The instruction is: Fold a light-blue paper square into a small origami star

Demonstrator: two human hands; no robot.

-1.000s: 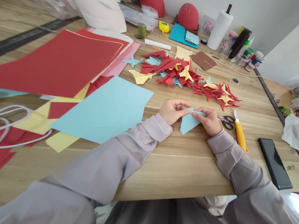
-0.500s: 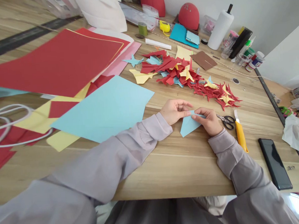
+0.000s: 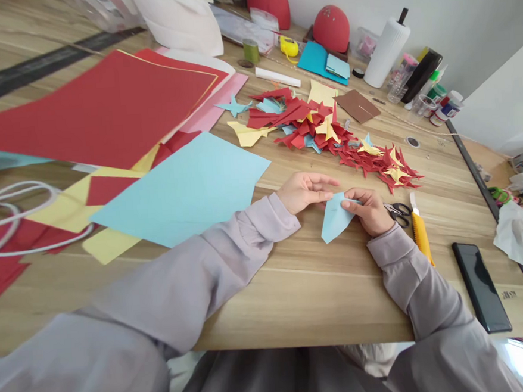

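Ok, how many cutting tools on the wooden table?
2: black-handled scissors just past the right hand holding folded blue paper, and a yellow craft knife beside them. More may lie under the large blue sheet.

2 hands [image 3: 308, 191], 1 pair of scissors [image 3: 398, 214], 1 craft knife [image 3: 422, 238], 1 phone [image 3: 481, 286]

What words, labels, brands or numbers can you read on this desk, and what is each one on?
No text here can be read clearly.
Small printed mark on the wooden table, beside the black smartphone: too blurred to read.
Labels on the small bottles at the back of the table: too small to read.
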